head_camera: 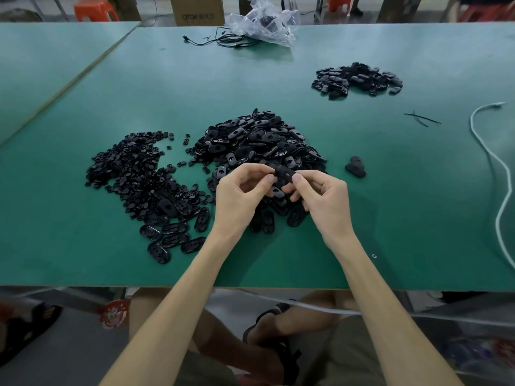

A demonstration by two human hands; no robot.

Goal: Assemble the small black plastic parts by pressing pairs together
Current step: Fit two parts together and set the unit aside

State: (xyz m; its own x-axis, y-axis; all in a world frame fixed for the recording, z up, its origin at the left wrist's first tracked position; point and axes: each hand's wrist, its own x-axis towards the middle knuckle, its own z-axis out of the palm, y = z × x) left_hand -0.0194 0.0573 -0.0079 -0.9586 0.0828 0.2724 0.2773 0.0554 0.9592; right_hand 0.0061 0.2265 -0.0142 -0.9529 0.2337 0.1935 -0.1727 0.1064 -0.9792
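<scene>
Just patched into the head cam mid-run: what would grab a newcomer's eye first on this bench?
The left hand and right hand pinch one oval black part between them at the middle of the green table. Just behind rises a big heap of oval parts, with a spread of smaller pieces to its left and a small pile far right.

Both hands meet over the green counter [390, 190], left hand [237, 196] and right hand [320, 201] pinching one black oval part [284, 174]. A big pile of parts [259, 143] lies just behind them. A smaller pile [358, 79] sits well apart.
</scene>
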